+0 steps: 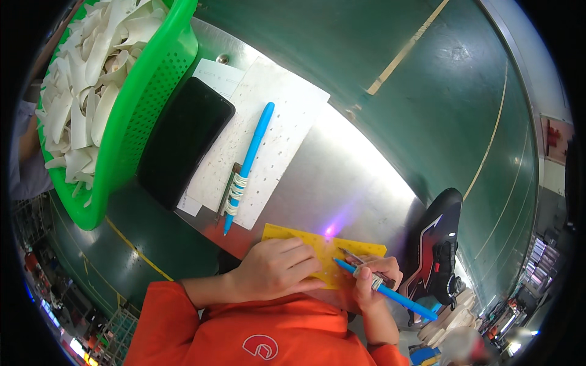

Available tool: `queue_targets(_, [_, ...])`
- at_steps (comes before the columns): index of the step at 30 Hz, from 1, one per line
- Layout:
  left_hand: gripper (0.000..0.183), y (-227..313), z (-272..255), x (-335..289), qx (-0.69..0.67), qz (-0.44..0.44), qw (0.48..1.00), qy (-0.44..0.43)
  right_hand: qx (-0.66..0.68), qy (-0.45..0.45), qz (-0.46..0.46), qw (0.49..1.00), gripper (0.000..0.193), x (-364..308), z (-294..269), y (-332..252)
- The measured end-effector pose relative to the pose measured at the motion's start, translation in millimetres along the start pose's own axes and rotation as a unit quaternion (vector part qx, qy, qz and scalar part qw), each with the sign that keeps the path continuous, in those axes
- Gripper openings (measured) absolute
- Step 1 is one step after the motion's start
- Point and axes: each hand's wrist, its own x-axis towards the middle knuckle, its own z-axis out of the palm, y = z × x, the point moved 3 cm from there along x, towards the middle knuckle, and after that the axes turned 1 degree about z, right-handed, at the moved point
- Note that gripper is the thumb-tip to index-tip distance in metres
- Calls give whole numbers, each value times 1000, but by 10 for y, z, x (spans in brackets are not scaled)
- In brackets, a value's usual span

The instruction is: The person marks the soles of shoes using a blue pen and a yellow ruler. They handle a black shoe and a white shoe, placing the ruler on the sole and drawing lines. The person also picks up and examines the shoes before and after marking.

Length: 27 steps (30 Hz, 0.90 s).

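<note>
A yellow board [332, 277], sheet-like with small marks, lies close to my body on the metal table. My left hand [274, 268] rests over its left part, fingers bent and close together; whatever lies under them is hidden. My right hand [373, 277] grips a blue pen [408, 303] with a slim pointed metal piece bound to it by pale bands. The pen's tip and the metal point are over the board, left of my right hand. A violet spot of light [329, 232] falls at the board's far edge.
A second blue pen [253, 152], likewise bound to a metal piece, lies on white paper [287, 110]. Left of it are a black phone [186, 140] and a green basket [131, 122] piled with off-white curved pieces [91, 67]. A black device [436, 250] stands at right.
</note>
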Motion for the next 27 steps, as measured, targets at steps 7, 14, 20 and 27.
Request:
queue_targets(7, [28,-2,1,-1,5,4,1000,1,21,-2,-4,1000,34,32,27,-44])
queue_targets(14, [29,37,9,-24,28,-15,998,-48,-63,-54,22,996,16,121,-5,-215])
queue_targets(20, [35,100,-105,72,17,-63,997,-48,-64,-42,-10,997,16,164,43,-201])
queue_targets(27, [40,23,50,273,-2,-55,993,-103,-124,-18,-46,991,30,13,103,-122])
